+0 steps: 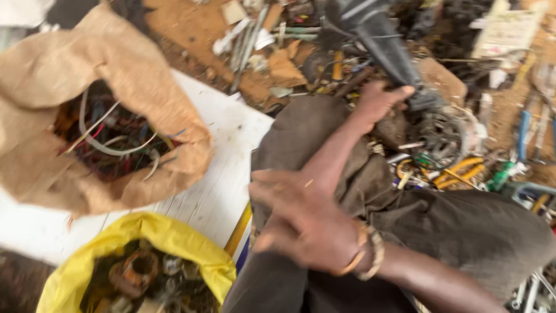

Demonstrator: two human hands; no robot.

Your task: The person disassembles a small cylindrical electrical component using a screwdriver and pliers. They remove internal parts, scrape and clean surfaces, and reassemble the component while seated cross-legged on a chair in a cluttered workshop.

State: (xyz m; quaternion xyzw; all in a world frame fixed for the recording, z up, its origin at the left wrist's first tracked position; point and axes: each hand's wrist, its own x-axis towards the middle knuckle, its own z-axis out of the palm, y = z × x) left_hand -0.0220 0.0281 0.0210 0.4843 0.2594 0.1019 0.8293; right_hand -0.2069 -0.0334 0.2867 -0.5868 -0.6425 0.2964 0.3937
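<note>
— Hands first: which one is on the piece?

— Left hand [379,104], stretched far and right over the knee. Its thumb lies across the near end of the black tapered housing [376,35] with the fingers curled under it, grasping it as far as the blur lets me judge. The long axis of the housing runs from that grip up and away to the far left.

— And the right hand [307,223]?

— Nearer, fingers loosely spread and holding nothing, resting across the left forearm, well short of the housing.

— Counts?

— One housing. Two bags at left: one burlap sack [52,75] full of wires and, nearer, one yellow bag [174,237] of metal parts, both on one white board [226,174]. One pair of yellow-handled pliers [457,171] lies in the scrap just right of the knee.
</note>
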